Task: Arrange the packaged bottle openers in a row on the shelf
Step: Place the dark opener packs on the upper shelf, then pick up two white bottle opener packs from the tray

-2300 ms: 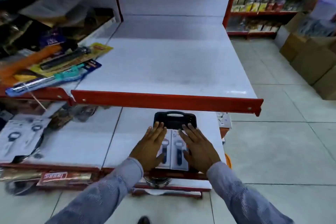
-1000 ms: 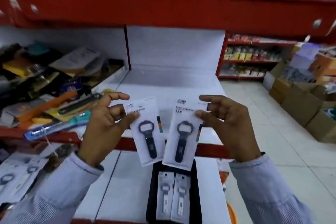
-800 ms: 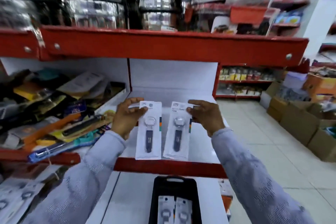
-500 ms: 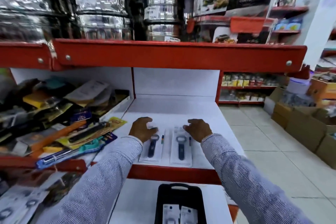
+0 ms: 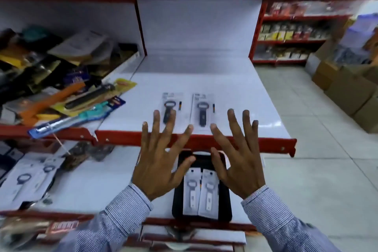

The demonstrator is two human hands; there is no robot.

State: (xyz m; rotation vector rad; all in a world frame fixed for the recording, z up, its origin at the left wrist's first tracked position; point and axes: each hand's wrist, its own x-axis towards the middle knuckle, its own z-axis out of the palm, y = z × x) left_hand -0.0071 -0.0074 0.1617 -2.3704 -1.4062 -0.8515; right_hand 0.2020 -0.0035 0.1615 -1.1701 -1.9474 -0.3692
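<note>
Fingers of both my left hand (image 5: pixel 158 161) and right hand (image 5: pixel 238 159) are spreading wide, holding nothing, at centre frame; two packaged bottle openers (image 5: pixel 190 109) are lying side by side near the shelf (image 5: pixel 235 88) front edge, bare white room behind.

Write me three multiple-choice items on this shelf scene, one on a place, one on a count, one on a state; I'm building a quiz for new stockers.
1. Where do the two dark-handled opener packs lie?
A. on the upper white shelf
B. in the black tray
C. on the floor

2. How many opener packs are in the black tray?
A. none
B. two
C. five

3. What are the hands doing?
A. each gripping a pack
B. open, holding nothing
C. lifting the tray

Answers: 1 A, the left pack and right pack lie flat side by side on the upper shelf. 2 B, two white-handled packs sit in the black tray. 3 B, the left hand and right hand have spread fingers and empty palms.
</note>
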